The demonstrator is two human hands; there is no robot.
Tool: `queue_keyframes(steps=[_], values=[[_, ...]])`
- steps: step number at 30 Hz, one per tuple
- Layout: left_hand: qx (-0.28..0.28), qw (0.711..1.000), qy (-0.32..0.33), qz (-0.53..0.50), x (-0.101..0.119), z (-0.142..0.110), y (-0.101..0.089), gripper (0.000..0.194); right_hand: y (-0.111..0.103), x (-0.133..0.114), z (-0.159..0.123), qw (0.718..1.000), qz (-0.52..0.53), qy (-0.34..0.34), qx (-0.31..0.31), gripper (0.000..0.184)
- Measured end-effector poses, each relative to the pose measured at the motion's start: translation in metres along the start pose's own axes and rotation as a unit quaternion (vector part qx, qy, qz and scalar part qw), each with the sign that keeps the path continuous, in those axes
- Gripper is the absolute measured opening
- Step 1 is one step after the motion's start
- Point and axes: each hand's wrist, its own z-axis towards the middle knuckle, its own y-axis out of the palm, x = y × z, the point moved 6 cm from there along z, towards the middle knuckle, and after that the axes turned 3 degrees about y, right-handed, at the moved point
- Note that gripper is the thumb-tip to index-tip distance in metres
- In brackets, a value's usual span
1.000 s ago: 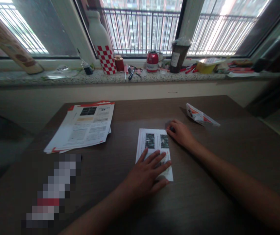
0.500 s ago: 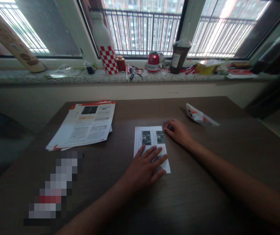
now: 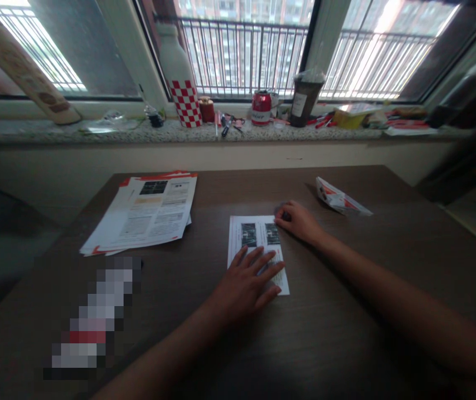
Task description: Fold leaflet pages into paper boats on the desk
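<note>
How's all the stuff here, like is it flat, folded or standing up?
Left hand: spread on the small sheet
Right hand: curled; grip unclear
Small sheet: flat, partly covered
Papers: stacked flat, edges uneven
Folded paper: raised, not flat
Checkered bottle: upright
Red can: upright
Dark cup: upright
Tan tube: leaning
Pixelated thing: can't tell

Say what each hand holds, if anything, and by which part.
Left hand: nothing, spread on the paper. Right hand, by the paper's upper right corner: hold cannot be told.
</note>
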Motion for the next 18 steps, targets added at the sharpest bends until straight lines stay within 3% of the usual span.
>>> queue_keyframes(steps=[18], values=[[0.014, 0.999, -0.014, -0.025, -0.002, 0.000, -0.004, 0.044, -0.005, -0.027, -0.055, 0.995, 0.035, -0.032, -0.090, 0.006]])
